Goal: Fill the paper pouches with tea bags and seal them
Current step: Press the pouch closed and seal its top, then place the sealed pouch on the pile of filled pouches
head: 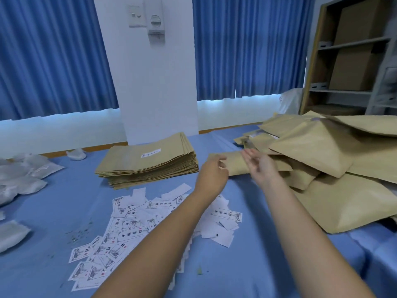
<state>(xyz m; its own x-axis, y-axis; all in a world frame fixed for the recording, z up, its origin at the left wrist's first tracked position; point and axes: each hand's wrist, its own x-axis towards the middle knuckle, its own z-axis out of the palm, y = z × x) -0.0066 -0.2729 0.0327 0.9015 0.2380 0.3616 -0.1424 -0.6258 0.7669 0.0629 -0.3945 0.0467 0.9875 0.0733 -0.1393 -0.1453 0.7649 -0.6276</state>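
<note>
A filled brown paper pouch lies at the left edge of a heap of filled pouches on the right of the blue table. My left hand hovers at its near left corner, fingers curled and apart, holding nothing. Just right of it, my right hand is spread, palm turned left, over the same pouch. A flat stack of empty pouches lies left of my hands. Clear tea bags lie at the far left. White printed labels are scattered under my left forearm.
The blue cloth-covered table runs to a white wall and column with blue curtains. A shelf unit with cardboard boxes stands at the back right. Tea crumbs dot the cloth near the labels.
</note>
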